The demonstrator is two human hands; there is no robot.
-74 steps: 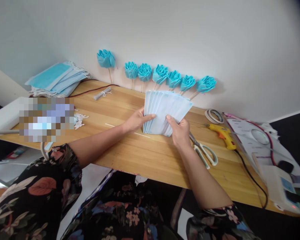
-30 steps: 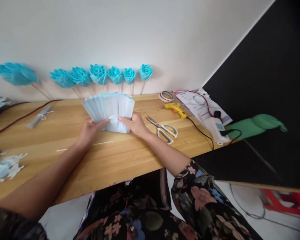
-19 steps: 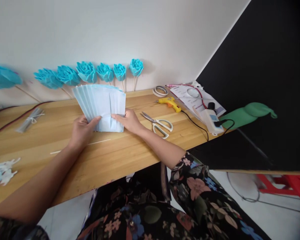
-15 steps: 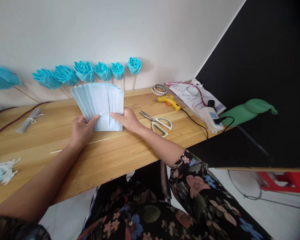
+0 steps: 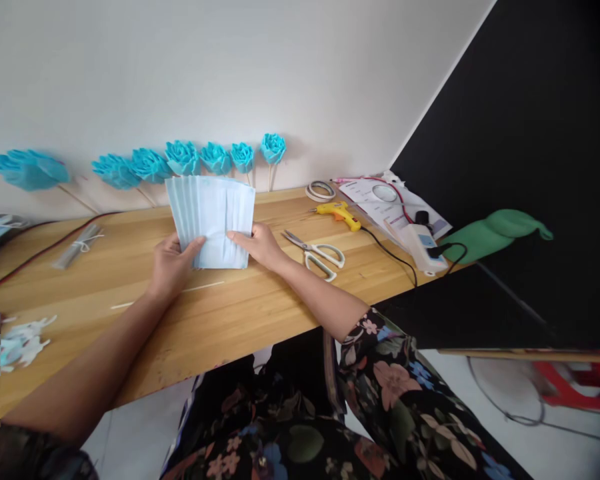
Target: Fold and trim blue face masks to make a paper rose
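blue sheets: a stack of pale blue sheets (image 5: 213, 217), spread out a little like a fan, so thin edges show down the left side
sheet look: each one is a tall rectangle, soft and light, with a few long folds running up and down
where the sheets are: held up on end above the middle of the wooden table (image 5: 230, 313), just in front of the wall
left hand: the left hand (image 5: 173, 263) pinches the bottom left corner, thumb on the front, fingers tucked behind
right hand: the right hand (image 5: 261, 243) pinches the bottom right edge, thumb on the front too
behind the sheets: a row of bright blue paper flowers (image 5: 183, 157) on thin sticks leans on the wall
right of the hands: white-handled scissors (image 5: 316, 252) lie near the right hand, then a yellow glue gun (image 5: 337, 212) and a roll of tape (image 5: 320, 191)
under the hands: a thin white strip (image 5: 203, 287) lies flat on the wood
far left: small pale scraps (image 5: 23, 337) sit near the table edge
writing: the printed papers (image 5: 380, 200) at the far right have words on them, but they are too small to read
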